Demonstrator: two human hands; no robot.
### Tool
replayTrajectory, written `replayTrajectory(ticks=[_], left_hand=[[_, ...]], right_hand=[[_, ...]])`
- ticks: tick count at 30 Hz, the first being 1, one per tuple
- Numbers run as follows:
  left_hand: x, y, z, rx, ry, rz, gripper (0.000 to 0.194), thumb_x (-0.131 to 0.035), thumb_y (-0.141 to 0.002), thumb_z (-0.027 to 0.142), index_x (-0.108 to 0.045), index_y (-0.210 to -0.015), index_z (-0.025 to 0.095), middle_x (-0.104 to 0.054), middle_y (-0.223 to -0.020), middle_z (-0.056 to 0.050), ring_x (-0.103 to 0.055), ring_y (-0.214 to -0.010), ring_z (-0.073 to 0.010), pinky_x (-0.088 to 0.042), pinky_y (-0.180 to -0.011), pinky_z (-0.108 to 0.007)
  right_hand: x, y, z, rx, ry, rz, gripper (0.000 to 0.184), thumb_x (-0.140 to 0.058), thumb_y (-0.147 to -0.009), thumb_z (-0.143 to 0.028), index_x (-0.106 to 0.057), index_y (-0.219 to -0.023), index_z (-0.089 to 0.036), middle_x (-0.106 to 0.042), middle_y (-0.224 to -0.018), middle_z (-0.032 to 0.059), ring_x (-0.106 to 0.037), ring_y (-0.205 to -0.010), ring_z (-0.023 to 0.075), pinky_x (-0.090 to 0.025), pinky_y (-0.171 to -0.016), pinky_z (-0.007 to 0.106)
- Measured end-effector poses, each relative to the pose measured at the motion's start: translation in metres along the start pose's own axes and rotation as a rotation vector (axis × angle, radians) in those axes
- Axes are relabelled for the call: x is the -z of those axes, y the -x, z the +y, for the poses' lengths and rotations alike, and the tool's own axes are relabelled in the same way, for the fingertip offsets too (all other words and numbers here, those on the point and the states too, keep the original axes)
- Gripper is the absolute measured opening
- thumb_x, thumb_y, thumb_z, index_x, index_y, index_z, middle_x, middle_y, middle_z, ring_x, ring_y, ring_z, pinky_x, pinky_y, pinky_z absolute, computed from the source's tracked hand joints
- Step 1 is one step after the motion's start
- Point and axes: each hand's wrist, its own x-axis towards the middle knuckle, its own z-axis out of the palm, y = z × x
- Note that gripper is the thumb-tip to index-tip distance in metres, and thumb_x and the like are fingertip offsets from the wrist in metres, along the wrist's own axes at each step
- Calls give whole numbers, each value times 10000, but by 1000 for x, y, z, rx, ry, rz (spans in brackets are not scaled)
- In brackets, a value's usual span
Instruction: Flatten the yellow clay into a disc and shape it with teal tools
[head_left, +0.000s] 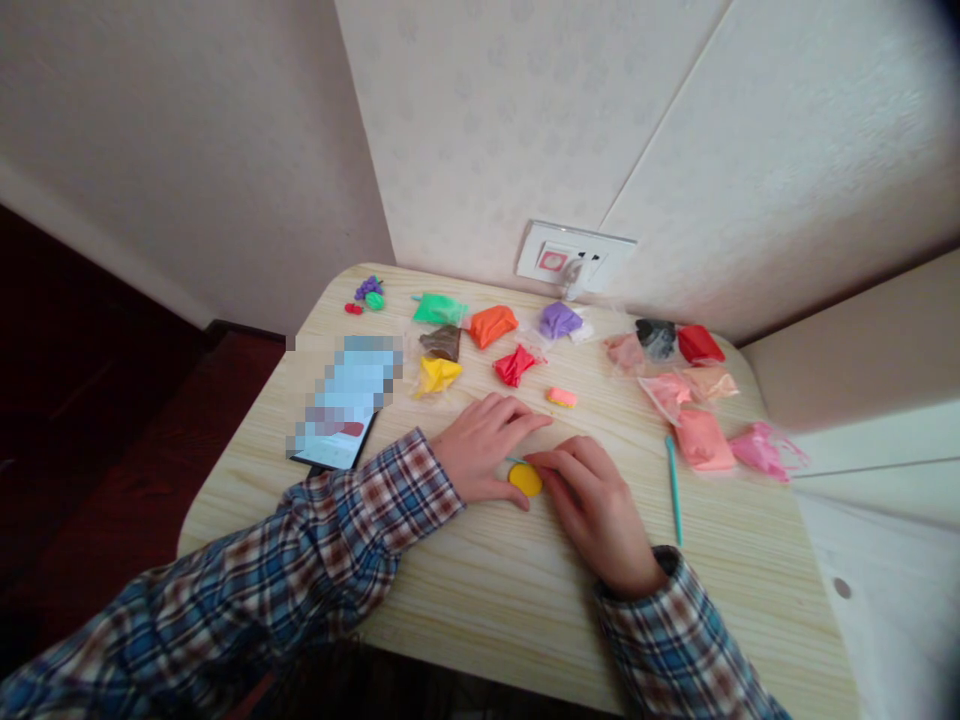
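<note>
Disc (pixel 526 480), yellow, lies between the hands (pixel 478 448) (pixel 600 512); table (pixel 465 580) beneath.

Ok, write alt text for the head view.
In plaid sleeves, a left hand and right hand flank a small yellow disc on a pale wood-grain table. Bags of colourful, clay-like material lie beyond; a phone lies to the left and a teal stick to the right.

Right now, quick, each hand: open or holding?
Left hand: open, beside the yellow disc.
Right hand: curled beside it; whether holding anything can't be told.
</note>
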Motion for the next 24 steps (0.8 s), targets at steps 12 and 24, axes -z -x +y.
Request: replayTrajectory(ticks=[12, 24], left_hand=[[-2, 2, 3, 20, 2, -8, 745, -702, -674, 485, -392, -1266, 155, -461, -1151, -115, -420, -1051, -282, -359, -908, -436], [0, 3, 1, 5, 17, -4, 698, -688, -702, 468, -408, -1258, 152, -457, -1153, -114, -418, -1051, -275, -366, -912, -432]], right_hand=[[2, 3, 0, -18, -8, 6, 177, -439, -886, -175, -602, -945, -215, -541, -806, 44, -495, -794, 182, -414, -669, 335], [4, 4, 0, -48, 11, 40, 172, -450, -871, -179, -611, -926, -203, -545, -779, 38, -505, -759, 175, -413, -657, 327]])
